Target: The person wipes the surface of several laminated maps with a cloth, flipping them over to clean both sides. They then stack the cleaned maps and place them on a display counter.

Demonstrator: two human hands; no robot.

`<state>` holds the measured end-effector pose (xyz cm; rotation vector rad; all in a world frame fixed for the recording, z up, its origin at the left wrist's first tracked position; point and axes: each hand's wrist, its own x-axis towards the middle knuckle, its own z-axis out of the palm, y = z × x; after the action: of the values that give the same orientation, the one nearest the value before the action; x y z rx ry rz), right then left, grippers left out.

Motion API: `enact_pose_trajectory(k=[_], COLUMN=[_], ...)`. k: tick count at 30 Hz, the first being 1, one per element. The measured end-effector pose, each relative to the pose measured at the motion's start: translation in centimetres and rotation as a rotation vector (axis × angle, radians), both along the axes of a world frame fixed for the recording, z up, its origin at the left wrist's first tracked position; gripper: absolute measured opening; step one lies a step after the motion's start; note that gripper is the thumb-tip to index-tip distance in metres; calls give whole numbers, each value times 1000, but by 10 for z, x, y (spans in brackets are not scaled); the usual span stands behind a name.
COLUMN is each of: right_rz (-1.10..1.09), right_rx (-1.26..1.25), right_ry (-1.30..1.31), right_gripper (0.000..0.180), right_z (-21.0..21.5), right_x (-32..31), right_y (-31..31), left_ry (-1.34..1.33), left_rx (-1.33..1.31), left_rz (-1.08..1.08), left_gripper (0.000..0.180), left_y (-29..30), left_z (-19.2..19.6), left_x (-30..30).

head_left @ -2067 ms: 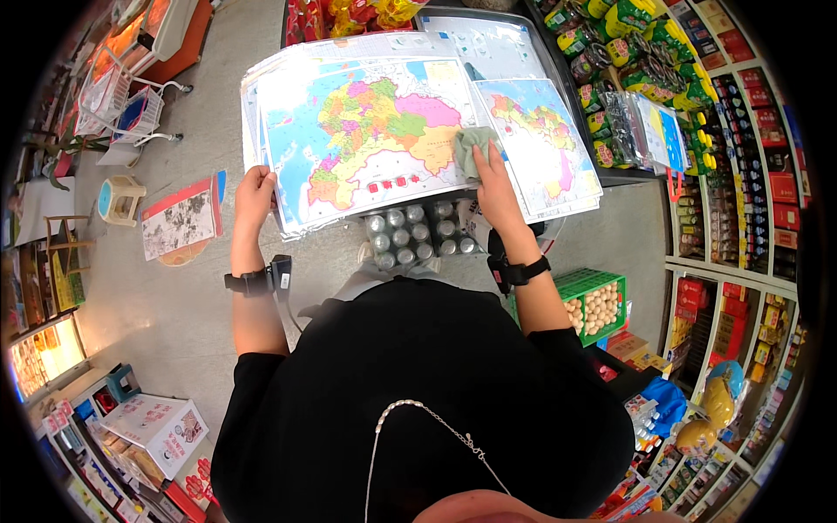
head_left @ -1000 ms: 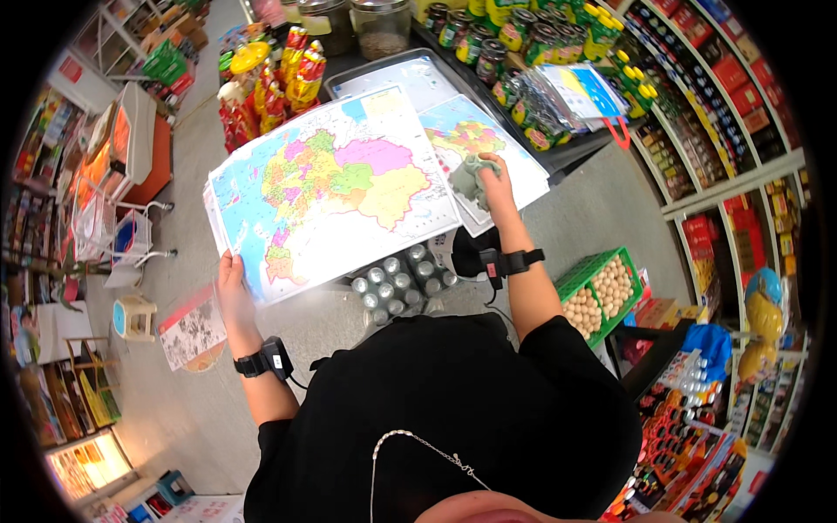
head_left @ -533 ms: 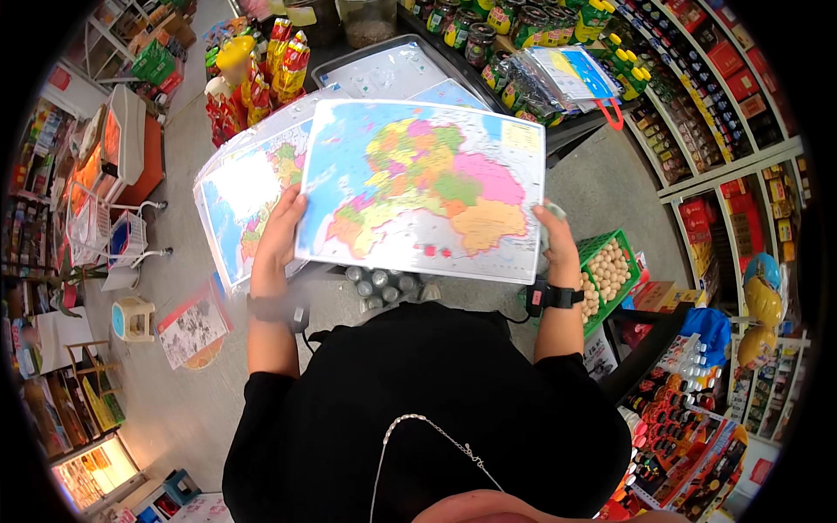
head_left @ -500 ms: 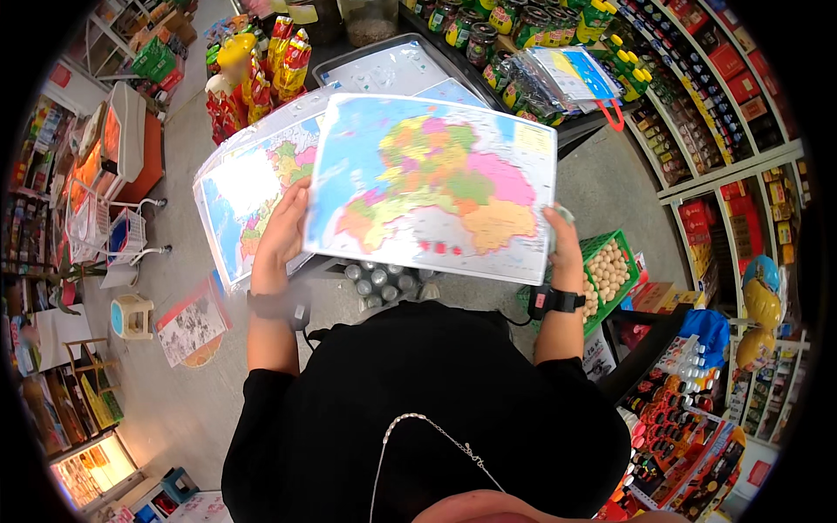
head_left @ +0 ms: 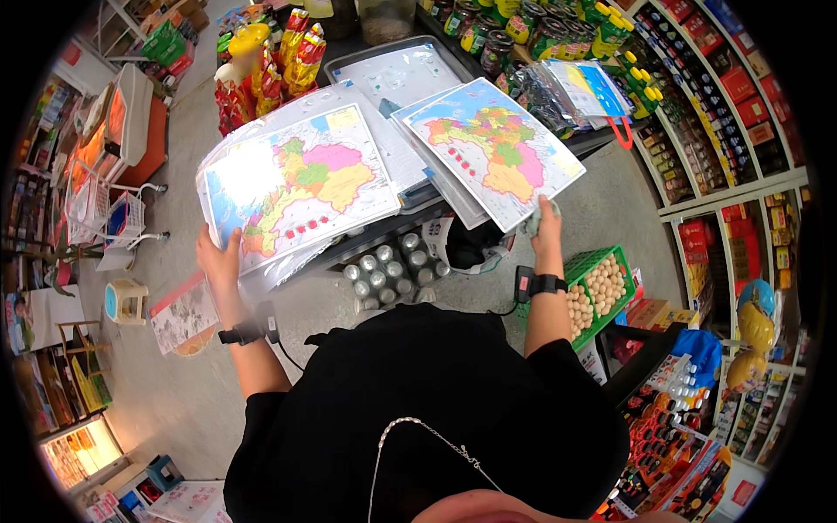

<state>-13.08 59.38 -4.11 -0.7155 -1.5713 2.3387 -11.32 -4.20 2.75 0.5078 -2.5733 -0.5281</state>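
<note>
Two colourful map sheets lie on piles on the dark table. The left map is shiny with glare and rests on a stack of sheets. My left hand grips its near left corner, thumb on top, the other fingers partly hidden. On the right, a second map lies turned at an angle over more sheets. Its near corner is pinched by my right hand. A crumpled greyish cloth shows beside those fingers, partly hidden.
A clear-covered tray and red-yellow packets stand behind the maps. Jars and hanging packaged sheets are at the back right. Cans sit below the table edge; a green crate of eggs stands right.
The map held up between both hands has gone down onto the right pile and turned. My left hand has let go of it and moved left to the other map's corner.
</note>
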Motion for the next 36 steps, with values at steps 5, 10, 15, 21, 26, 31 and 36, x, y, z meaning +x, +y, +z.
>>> enact_pose_trajectory(k=[5, 10, 15, 21, 26, 31, 36], right_rz=[-67, -62, -355, 169, 531, 565, 1018], right_rx=[-106, 293, 442, 721, 320, 601, 1574], right_ry=[-48, -390, -143, 6, 143, 477, 356], right_gripper=[29, 41, 42, 45, 52, 56, 67], right_z=[-39, -64, -54, 40, 58, 76, 65], right_x=[-36, -28, -13, -48, -63, -79, -41], right_y=[-19, 28, 52, -105, -202, -266, -340], left_ry=[-95, -118, -133, -93, 24, 1, -153], left_rx=[-23, 157, 304, 208, 641, 1369, 1579], left_rz=[22, 49, 67, 22, -12, -114, -139], left_gripper=[76, 74, 70, 67, 43, 38, 37], left_y=[-2, -12, -14, -12, -35, -20, 5], left_z=[-13, -10, -4, 13, -5, 3, -2], left_x=[13, 6, 12, 7, 23, 52, 85])
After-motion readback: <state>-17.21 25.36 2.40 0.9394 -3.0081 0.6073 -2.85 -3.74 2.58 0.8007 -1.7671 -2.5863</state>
